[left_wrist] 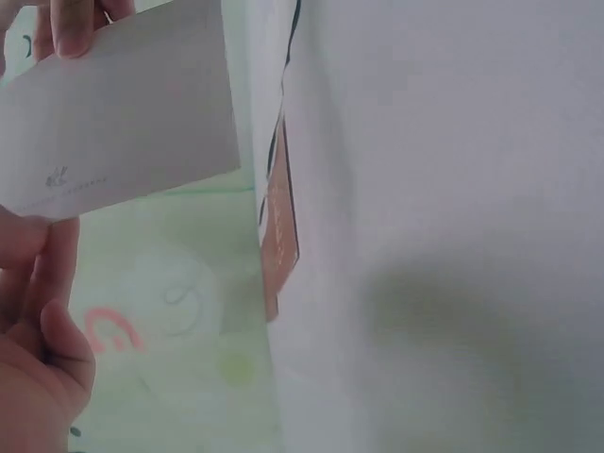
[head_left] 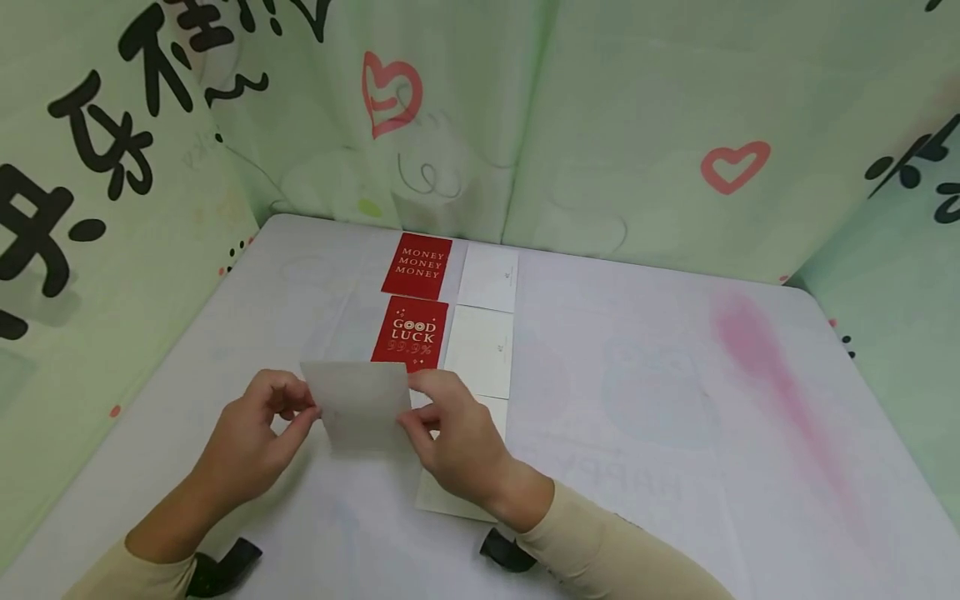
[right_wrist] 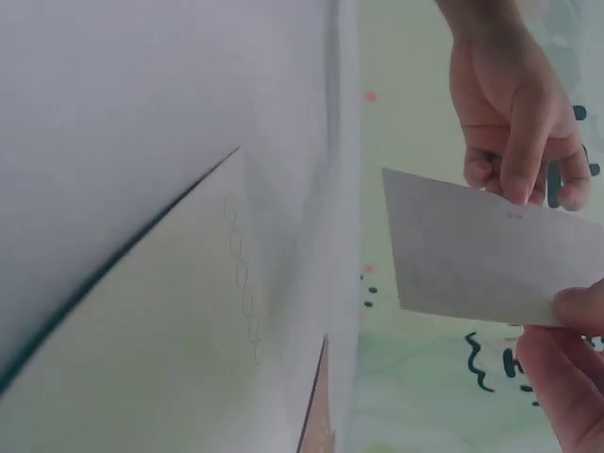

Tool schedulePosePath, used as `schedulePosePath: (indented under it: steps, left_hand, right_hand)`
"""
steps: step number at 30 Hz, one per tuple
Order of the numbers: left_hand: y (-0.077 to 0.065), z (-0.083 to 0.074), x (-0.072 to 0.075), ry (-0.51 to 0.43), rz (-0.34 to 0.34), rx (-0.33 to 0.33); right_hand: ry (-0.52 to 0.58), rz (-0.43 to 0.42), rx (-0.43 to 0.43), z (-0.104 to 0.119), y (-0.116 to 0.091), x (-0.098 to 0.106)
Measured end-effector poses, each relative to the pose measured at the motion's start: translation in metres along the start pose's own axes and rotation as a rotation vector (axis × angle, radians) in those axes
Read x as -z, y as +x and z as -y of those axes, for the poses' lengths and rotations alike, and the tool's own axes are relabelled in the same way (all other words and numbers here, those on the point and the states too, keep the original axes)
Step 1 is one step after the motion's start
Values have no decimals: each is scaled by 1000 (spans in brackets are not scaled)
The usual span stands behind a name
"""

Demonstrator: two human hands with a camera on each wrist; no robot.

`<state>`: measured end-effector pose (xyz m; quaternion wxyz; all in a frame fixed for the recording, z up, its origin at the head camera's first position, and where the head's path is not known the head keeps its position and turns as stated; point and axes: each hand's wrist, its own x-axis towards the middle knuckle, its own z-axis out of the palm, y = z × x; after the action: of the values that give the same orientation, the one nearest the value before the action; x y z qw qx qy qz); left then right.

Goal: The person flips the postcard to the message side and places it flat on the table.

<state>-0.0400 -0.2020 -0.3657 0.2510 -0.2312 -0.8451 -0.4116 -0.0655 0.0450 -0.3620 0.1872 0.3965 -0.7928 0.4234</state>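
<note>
Left hand (head_left: 246, 442) and right hand (head_left: 461, 437) pinch the card (head_left: 362, 404) by opposite edges; light, even pressure should keep it unbent, though its stiffness is hard to tell.

My left grip (head_left: 251, 435) and right grip (head_left: 465, 437) pinch opposite sides of a pale card (head_left: 360, 408) above the white tabletop (head_left: 600, 375). Beyond it lie a red MONEY card (head_left: 417, 267) and red GOOD LUCK card (head_left: 411, 332), beside a column of white cards (head_left: 480, 350).
</note>
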Motion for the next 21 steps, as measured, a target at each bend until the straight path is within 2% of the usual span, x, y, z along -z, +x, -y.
schedulePosePath:
  steps: [3, 7, 11, 16, 19, 21]
  left_hand:
    - [4, -2, -1, 17, -23, -8]
    - [8, -1, -3, 62, -12, -35]
    - [9, 1, -5, 111, 36, -26]
    - [10, 2, -8, 154, 109, 16]
    - [11, 3, -9, 158, 174, 47]
    - [12, 3, -10, 153, 237, 97]
  right_hand:
    - [-95, -21, 101, -3, 1, 0]
    - [-195, -9, 141, -5, 1, 1]
    - [-267, 34, 139, -7, 2, 3]
    - [-302, 96, 110, -7, 1, 4]
    - [-331, 124, 85, -8, 0, 3]
    - [-365, 141, 69, -9, -1, 3]
